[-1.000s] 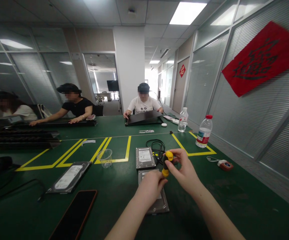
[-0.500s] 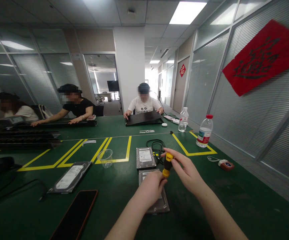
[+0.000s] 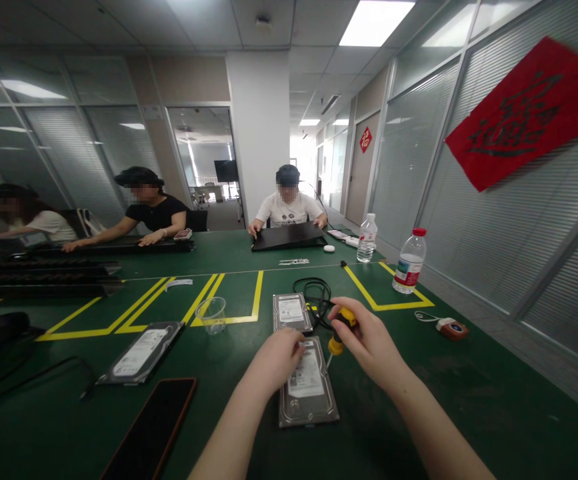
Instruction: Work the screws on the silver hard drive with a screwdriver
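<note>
My right hand (image 3: 371,340) is closed around the yellow-and-black handle of a screwdriver (image 3: 337,345). Its thin metal shaft points down beside the right edge of a hard drive (image 3: 306,387) lying flat, label up. Over that drive's upper left part is my left hand (image 3: 276,360), fingers curled together; whatever they may pinch is hidden. Just beyond lies a second hard drive (image 3: 290,310), with a coiled black cable (image 3: 313,288) at its right.
To the left are a third hard drive (image 3: 141,353), a phone (image 3: 151,427) and a clear plastic cup (image 3: 212,317). A tape measure (image 3: 451,329) and two bottles, one red-capped (image 3: 409,263), stand right. Across the green table, a person (image 3: 289,207) holds a black panel (image 3: 289,235).
My left hand has come off the screwdriver and shifted left onto the near hard drive. The screwdriver has tilted in my right hand, and its shaft now shows.
</note>
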Available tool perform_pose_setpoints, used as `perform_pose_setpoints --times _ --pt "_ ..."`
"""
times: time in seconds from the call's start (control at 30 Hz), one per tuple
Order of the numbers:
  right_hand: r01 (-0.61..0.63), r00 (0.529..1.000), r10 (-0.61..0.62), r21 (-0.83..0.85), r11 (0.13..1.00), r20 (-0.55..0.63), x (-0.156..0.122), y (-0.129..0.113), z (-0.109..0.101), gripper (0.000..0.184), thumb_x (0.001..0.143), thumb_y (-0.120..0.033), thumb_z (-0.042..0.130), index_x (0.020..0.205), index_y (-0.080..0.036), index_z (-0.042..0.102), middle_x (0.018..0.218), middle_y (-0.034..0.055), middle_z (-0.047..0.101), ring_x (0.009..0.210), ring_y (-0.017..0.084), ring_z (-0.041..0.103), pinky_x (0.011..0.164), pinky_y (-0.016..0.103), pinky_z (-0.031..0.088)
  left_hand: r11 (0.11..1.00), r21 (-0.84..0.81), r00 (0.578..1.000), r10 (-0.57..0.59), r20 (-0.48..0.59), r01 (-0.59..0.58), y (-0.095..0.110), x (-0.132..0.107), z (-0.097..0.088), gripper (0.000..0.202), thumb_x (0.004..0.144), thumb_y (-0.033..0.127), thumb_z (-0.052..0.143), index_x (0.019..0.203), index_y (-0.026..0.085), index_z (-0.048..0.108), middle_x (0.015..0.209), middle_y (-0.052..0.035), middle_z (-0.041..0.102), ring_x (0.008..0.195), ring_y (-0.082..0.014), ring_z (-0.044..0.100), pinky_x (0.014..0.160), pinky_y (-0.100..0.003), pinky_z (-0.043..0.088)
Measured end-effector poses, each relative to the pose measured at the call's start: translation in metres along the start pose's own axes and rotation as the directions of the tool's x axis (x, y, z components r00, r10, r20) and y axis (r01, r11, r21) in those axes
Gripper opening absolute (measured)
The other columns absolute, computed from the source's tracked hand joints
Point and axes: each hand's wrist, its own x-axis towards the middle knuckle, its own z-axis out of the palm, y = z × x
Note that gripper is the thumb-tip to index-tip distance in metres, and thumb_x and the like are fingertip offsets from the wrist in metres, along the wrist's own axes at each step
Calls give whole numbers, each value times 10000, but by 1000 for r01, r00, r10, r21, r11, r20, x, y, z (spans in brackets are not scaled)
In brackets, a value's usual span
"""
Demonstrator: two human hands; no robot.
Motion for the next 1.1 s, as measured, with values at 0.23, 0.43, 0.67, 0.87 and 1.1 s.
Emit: perform_pose_setpoints --times 0.23,0.43,0.67,0.87,1.1 --pt "117 990 -117 8 993 83 0 -8 -8 397 891 -134 336 1230 -218 525 1080 79 660 985 214 629 836 354 501 994 -6 991 108 79 -108 6 -2 10 300 860 183 423 1033 221 665 1077 -56 682 985 -200 615 869 -287 435" --pt "55 998 -52 -90 994 36 0 -7 -3 261 878 -231 486 1124 -194 565 963 81 649 717 191 602 622 304 496 997 64 999 49 -15 -48 -2 0 13 266 846 188 468 1022 191 668 1073 -87 627 1019 -213 582 885 -291 435" --pt "-10 998 15 -80 997 63 -1 -4 -2 339 917 -281 443 1234 -190 520 899 66 668 677 193 608 618 310 493 998 26 992 56 110 -60 3 -3 13 347 817 232 503 1139 234 634 1086 -69 641 963 -211 601 847 -296 437" --pt "28 1000 -28 -10 1000 -7 -1 -4 -3 267 920 -265 419 1138 -193 554 1038 99 669 896 225 648 763 339 517 997 12 991 74 107 -76 5 -3 12 345 831 252 478 1135 227 637 1101 -66 655 997 -216 597 872 -301 431" --pt "-93 992 103 128 987 -70 -2 -1 10 186 871 -279 519 1046 -220 499 844 41 677 756 199 657 657 298 522 998 2 993 65 102 -66 8 -4 13 353 802 218 509 1135 226 627 1073 -61 668 1008 -212 597 912 -296 410"
